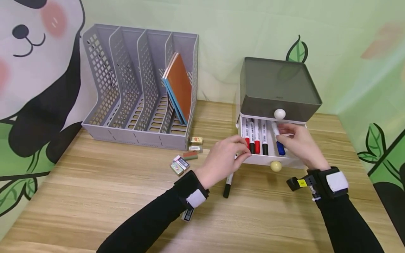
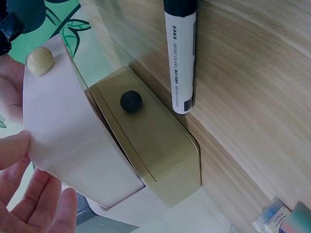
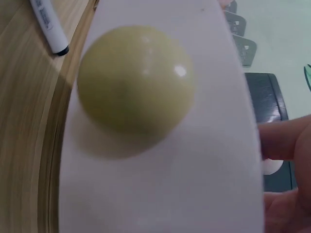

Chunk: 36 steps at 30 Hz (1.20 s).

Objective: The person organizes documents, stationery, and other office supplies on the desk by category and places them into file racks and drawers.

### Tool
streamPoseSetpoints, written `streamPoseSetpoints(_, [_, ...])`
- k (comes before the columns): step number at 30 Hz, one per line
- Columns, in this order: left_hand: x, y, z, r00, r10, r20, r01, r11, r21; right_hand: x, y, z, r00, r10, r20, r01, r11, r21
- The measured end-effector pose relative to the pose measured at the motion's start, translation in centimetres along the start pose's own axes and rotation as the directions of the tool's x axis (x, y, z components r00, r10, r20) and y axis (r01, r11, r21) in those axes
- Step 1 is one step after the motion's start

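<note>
A white drawer (image 1: 259, 160) stands pulled out of a small desktop box, with several whiteboard markers lying in it. My right hand (image 1: 299, 142) pinches a blue-capped marker (image 1: 280, 148) inside the drawer, right of the others. At the drawer's front left corner is my left hand (image 1: 223, 160), its fingertips at the rim beside a red-capped marker (image 1: 247, 141); their exact contact is hidden. Left of the blue one, a black-capped marker (image 1: 265, 140) lies lengthwise. Another black-capped marker (image 2: 181, 63) rests on the table below my left hand.
Above the drawer is a dark grey closed drawer (image 1: 278, 84) with a white knob. A grey file rack (image 1: 136, 137) holds orange and blue booklets (image 1: 180, 84). Several erasers (image 1: 190, 155) lie in front of it, and another eraser (image 1: 187, 215) is partly under my left sleeve.
</note>
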<state>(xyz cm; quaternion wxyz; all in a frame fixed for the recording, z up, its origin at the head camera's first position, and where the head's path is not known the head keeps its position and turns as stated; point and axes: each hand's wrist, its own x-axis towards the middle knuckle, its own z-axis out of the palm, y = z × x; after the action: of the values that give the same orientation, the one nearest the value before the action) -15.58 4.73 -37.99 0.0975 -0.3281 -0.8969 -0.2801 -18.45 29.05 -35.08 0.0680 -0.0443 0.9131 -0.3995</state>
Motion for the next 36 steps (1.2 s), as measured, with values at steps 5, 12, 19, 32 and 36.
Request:
streamPoseSetpoints(5, [0.0, 0.1, -0.2, 1.000, -0.013, 0.015, 0.013, 1.000, 0.001, 0.2, -0.1, 0.4, 0.996, -0.002, 0.087, 0.007, 0.999, -0.048])
streamPoseSetpoints(12, [0.1, 0.1, -0.1, 1.000, -0.016, 0.013, 0.016, 1.000, 0.010, 0.2, -0.1, 0.5, 0.991, -0.005, 0.131, 0.011, 0.999, -0.050])
streamPoseSetpoints(19, [0.0, 0.0, -0.2, 1.000, -0.022, 0.017, 0.023, 0.999, -0.041, -0.2, -0.1, 0.6, 0.995, -0.034, 0.092, 0.040, 0.997, -0.061])
streamPoseSetpoints(32, [-1.7, -1.1, -0.4, 0.982, -0.186, -0.037, 0.184, 0.982, -0.051, -3.7, -1.3, 3.7, 0.907, -0.167, -0.387, 0.267, 0.938, 0.222])
streamPoseSetpoints(36, [-2.0, -1.4, 0.0, 0.951, -0.262, 0.162, 0.255, 0.965, 0.063, -4.8, -1.7, 4.9, 0.893, -0.146, -0.425, 0.324, 0.866, 0.382])
